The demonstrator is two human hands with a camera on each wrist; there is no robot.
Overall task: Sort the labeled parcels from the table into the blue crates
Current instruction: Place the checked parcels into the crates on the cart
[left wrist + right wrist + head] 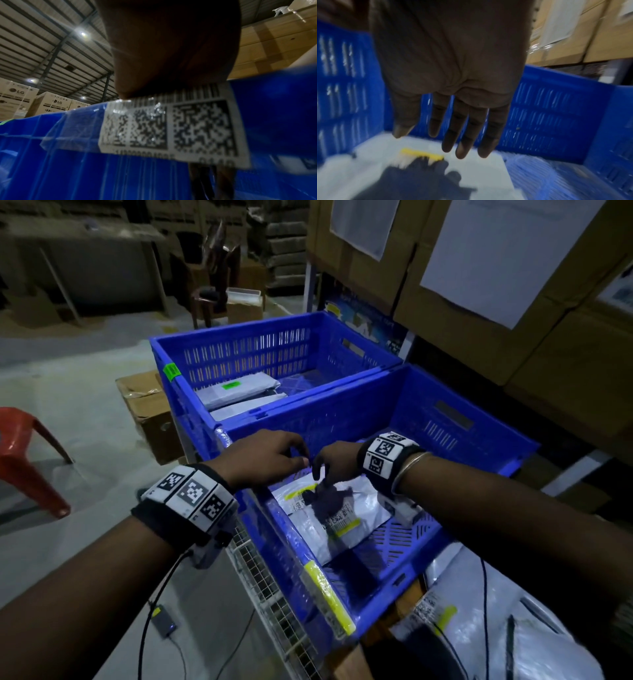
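Two blue crates stand side by side. The near crate (342, 412) has a yellow tag (329, 594) on its rim and holds white parcels (363, 508) with yellow-marked labels. The far crate (239, 350) has a green tag and holds a green-labeled parcel (236, 392). My right hand (325, 470) hangs just above the near crate's parcel (479, 169); its fingers (462, 142) are straight and hold nothing. My left hand (284, 457) hovers over the same crate's left rim with loosely curled, empty fingers. Its palm (171, 47) sits above the crate's code sticker (171, 128).
More white parcels (479, 628) lie on the table at the bottom right. Tall cartons (513, 302) stand behind the crates. A wire rack (260, 570) sits beside the near crate. On the floor at left are a cardboard box (147, 412) and a red chair (27, 460).
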